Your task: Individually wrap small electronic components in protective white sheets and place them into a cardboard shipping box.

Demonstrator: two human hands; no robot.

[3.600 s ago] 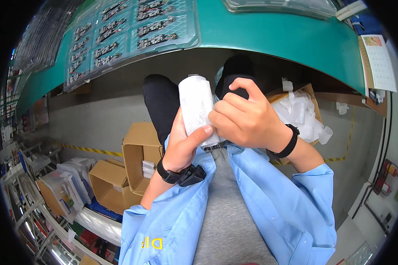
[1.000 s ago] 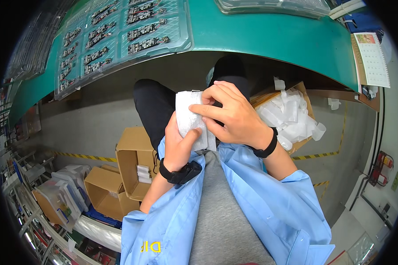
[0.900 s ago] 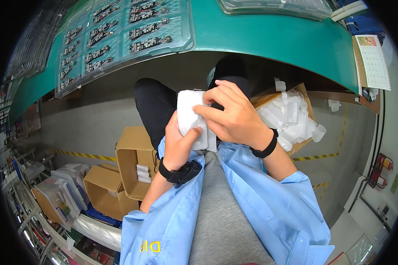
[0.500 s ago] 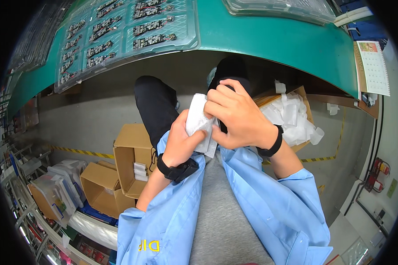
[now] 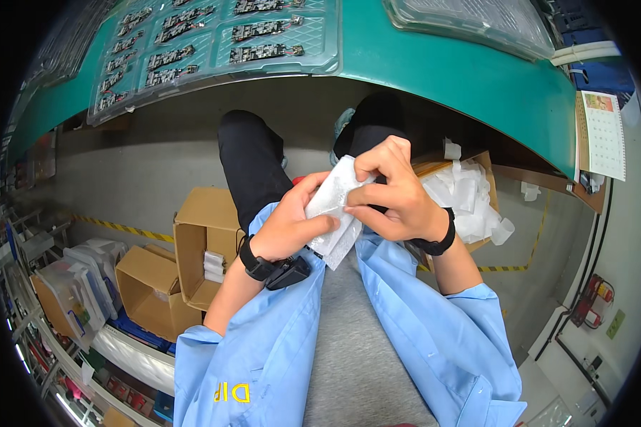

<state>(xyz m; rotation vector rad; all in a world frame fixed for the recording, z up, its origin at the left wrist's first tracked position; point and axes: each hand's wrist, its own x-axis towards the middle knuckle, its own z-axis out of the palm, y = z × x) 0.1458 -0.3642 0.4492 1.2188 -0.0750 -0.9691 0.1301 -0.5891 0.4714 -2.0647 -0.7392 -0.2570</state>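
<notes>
A white, translucent packing pouch (image 5: 329, 192) is held tilted above my lap, its lower edge thin and see-through. My left hand (image 5: 290, 226) grips its left side, with the thumb lying across the front. At the upper right edge, my right hand (image 5: 400, 193) pinches the pouch between bent fingers and thumb. Whether anything lies inside the pouch cannot be made out.
A green table (image 5: 449, 75) runs ahead of my knees, bearing a clear tray (image 5: 327, 60) of small circuit boards. To the right stands a carton of white pouches (image 5: 470, 199). Open cardboard boxes (image 5: 210, 206) stand at the left, and a calendar (image 5: 604, 135) is at far right.
The pouch has turned, its top leaning further right. My right fingers have shifted from its front to its upper right edge. The whole view has moved slightly.
</notes>
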